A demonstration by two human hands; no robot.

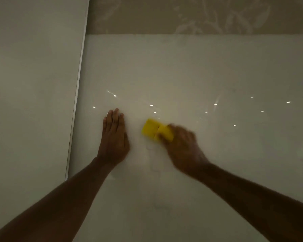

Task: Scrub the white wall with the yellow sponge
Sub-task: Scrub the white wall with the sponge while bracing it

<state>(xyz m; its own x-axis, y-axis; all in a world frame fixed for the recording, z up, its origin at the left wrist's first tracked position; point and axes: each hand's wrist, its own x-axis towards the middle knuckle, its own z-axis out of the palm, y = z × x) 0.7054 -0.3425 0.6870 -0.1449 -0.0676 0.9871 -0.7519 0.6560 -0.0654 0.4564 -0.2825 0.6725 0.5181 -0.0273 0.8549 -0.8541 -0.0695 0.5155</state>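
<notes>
Glossy white wall (191, 70) fills most of the view, dim light, small bright reflections scattered across its middle. Patterned beige band (191, 14) runs along the top; a pale metal trim strip (77, 95) marks the corner with a plain panel (33, 84) on the left. No containers in view.

Left hand (114, 138) lies flat against the wall, fingers straight and close together, holding nothing. Right hand (182, 145) (motion-blurred) closes on the yellow sponge (156, 130), fingers over its near end, pressing it to the wall just right of the left hand, not touching it. Faint wet smears show below the sponge.
</notes>
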